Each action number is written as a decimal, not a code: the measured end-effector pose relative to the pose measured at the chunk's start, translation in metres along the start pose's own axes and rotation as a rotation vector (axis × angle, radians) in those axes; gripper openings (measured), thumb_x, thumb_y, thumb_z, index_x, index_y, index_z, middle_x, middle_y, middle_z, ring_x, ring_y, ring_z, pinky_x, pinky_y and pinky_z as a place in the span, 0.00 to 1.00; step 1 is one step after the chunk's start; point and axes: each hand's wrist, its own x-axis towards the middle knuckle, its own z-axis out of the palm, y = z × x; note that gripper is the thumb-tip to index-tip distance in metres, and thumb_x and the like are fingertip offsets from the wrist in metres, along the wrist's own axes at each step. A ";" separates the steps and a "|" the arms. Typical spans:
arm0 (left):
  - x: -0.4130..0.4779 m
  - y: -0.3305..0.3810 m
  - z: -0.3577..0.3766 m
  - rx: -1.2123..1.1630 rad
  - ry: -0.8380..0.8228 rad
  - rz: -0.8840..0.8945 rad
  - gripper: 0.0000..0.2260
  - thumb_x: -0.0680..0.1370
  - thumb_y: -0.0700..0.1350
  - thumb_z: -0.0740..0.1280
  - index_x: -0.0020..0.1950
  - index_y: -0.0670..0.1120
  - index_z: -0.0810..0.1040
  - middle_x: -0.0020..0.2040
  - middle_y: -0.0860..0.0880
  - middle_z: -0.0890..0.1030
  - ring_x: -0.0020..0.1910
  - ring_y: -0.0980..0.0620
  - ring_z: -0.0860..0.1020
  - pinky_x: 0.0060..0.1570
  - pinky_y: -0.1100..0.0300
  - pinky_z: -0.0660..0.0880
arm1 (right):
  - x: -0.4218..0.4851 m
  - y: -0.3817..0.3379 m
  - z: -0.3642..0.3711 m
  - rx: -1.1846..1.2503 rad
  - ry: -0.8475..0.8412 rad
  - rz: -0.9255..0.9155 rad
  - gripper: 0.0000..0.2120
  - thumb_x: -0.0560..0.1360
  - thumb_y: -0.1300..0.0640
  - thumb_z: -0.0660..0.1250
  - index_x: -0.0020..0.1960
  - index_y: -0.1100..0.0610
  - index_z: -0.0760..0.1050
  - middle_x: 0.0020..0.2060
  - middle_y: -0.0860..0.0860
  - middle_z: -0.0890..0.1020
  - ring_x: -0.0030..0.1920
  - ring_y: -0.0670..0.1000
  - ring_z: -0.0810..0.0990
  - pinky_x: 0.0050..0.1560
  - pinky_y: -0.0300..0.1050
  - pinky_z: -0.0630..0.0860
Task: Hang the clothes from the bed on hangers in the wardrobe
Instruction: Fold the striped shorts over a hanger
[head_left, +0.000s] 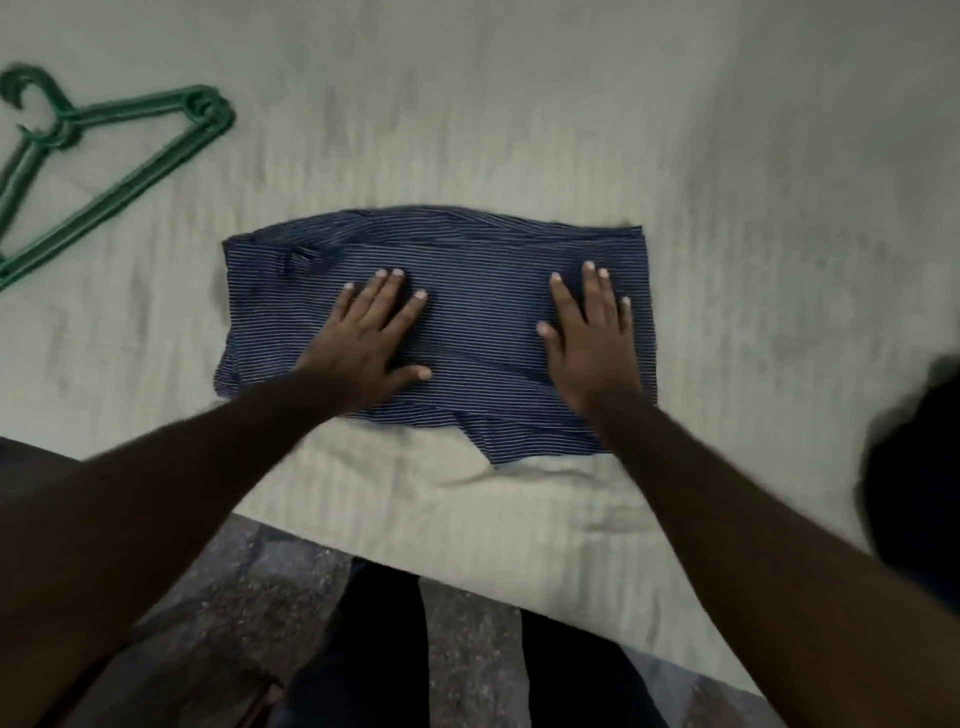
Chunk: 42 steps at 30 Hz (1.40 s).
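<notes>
Far left on the bed (519, 104), well apart from the cloth, green plastic hangers (130, 187) lie stacked, thin triangular frames. Your L hand (363, 343) and R hand (592, 343) both lie flat, fingers spread, on the folded navy pinstripe garment (483, 312), which sits near the bed edge w/ long axis left-right across you. L hand is nearer the hangers, so prob reach w/ that. Fabric thin, soft, lightly creased. Dark blurry item (914, 467) far right, can't ID.

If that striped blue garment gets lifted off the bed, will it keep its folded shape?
Probably not: the striped garment has rippled edges and a loose flap below, so it likely flops open. It lies thin under the flat left hand and right hand, so probably light.
</notes>
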 end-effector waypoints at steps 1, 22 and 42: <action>0.004 0.008 0.008 0.022 -0.015 0.110 0.40 0.75 0.73 0.43 0.80 0.49 0.51 0.79 0.39 0.52 0.78 0.40 0.50 0.74 0.39 0.50 | 0.016 0.001 0.002 0.006 -0.037 0.040 0.28 0.84 0.44 0.49 0.80 0.50 0.48 0.80 0.56 0.46 0.79 0.55 0.42 0.77 0.58 0.41; 0.063 0.107 -0.022 -0.505 0.007 0.232 0.18 0.82 0.49 0.60 0.70 0.45 0.72 0.64 0.42 0.73 0.60 0.43 0.73 0.58 0.47 0.73 | -0.120 -0.002 0.025 1.123 0.542 1.062 0.04 0.76 0.66 0.66 0.43 0.61 0.76 0.31 0.52 0.79 0.28 0.48 0.77 0.33 0.45 0.74; 0.224 0.165 -0.067 -0.287 0.048 -0.019 0.19 0.80 0.56 0.63 0.65 0.46 0.72 0.62 0.41 0.71 0.57 0.37 0.75 0.54 0.47 0.73 | -0.120 0.027 0.015 1.386 0.250 1.023 0.11 0.83 0.59 0.59 0.43 0.61 0.73 0.35 0.59 0.81 0.32 0.54 0.80 0.25 0.37 0.72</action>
